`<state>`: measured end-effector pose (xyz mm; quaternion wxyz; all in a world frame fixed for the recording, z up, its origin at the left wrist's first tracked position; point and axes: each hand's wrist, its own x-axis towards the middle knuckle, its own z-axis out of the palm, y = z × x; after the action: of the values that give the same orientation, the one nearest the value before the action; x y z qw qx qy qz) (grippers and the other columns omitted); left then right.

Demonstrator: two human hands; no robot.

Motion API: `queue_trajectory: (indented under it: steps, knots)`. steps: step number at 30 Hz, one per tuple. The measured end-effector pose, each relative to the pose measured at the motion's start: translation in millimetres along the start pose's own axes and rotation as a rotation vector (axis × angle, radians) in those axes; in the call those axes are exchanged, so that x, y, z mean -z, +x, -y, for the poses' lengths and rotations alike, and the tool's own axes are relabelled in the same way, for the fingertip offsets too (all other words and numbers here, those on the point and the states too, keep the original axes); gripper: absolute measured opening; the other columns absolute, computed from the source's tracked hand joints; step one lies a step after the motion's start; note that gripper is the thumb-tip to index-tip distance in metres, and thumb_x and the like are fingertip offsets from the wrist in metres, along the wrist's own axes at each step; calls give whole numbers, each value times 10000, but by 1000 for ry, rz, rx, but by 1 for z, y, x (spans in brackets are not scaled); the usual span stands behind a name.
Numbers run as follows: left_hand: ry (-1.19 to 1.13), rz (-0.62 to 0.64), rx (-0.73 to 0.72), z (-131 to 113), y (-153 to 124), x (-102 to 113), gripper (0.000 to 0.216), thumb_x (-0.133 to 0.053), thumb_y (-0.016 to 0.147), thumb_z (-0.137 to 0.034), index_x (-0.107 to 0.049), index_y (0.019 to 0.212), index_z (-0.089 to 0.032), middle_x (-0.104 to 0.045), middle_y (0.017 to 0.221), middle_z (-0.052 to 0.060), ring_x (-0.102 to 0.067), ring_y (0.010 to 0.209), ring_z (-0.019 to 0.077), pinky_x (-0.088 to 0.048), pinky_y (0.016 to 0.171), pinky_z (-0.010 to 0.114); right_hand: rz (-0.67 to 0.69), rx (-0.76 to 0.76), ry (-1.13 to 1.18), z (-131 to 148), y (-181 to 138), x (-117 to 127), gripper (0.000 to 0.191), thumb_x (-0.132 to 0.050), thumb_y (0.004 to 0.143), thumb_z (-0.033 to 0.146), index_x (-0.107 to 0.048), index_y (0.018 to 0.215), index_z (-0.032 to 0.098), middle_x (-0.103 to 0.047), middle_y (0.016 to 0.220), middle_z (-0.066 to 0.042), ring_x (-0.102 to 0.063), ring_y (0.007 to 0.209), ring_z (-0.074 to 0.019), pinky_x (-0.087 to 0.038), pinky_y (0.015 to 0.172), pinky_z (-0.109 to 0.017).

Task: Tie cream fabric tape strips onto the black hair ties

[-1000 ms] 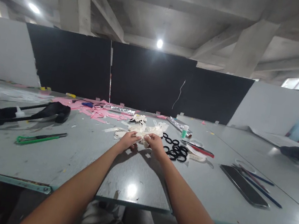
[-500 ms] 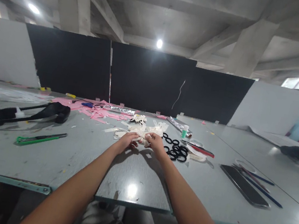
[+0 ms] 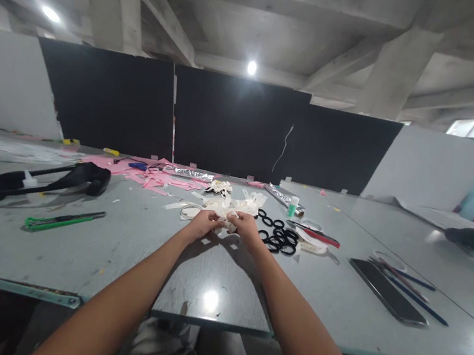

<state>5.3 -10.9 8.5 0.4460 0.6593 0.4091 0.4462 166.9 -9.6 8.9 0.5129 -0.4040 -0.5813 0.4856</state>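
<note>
- Smooth grey table, glossy enough to mirror a ceiling lamp near the front edge.
- Thin, pale cream strip, limp and crumpled, out past the middle of the table, between the two hands and just in front of the pile.
- Loose pile of cream strips right behind it, tangled and papery, with looped and curling ends.
- Cluster of black rings, small, round and matte, just to the right of the right hand.
- Flat pink scraps, cut into ragged bands, farther back on the left.
- Slim green knife, long and straight, well apart on the left.
- Dark phone, flat and shiny, off to the right, with thin blue pens beside it.
- Small bottle with a green body and white cap, upright behind the rings.
- Left hand: fingers curled in, narrow pinch on the left end of the cream strip.
- Right hand: fingers bent close, thumb and fingertips closed on the strip's right end, nearly touching the left hand.
</note>
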Motion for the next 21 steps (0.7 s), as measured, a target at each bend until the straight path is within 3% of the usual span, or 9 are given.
queue_trajectory:
  steps: [5, 14, 17, 21]
  knots:
    - [131, -18, -111, -3, -1, 1, 240, -703, 604, -364, -644, 663, -139, -578, 544, -12, -451, 484, 102, -346, 495, 224, -33, -26, 93, -1, 0, 1, 266, -681, 670, 394, -631, 749, 145, -615, 607, -23, -525, 501, -108, -498, 486, -231]
    - [-63, 23, -104, -3, 0, -3, 351, -707, 618, -447, -656, 751, -126, -668, 699, 57, -578, 639, 161, -424, 618, 262, 14, -6, 131, 2, -1, -2, 331, -720, 610, 381, -628, 814, 138, -618, 613, -16, -561, 530, -131, -501, 502, -249]
    - [-58, 31, -116, -3, 0, -2, 350, -733, 586, -432, -647, 735, -127, -655, 664, 47, -566, 610, 157, -417, 600, 260, -46, 0, 164, 3, 1, -2, 315, -719, 612, 376, -627, 792, 135, -613, 603, -15, -537, 508, -120, -499, 526, -256]
    - [101, 88, -126, -6, -5, 0, 341, -640, 685, -472, -632, 656, -133, -620, 601, 37, -507, 513, 125, -378, 523, 239, -130, -2, 168, 3, 4, 4, 308, -713, 613, 388, -630, 771, 136, -607, 610, -10, -524, 508, -120, -502, 537, -265]
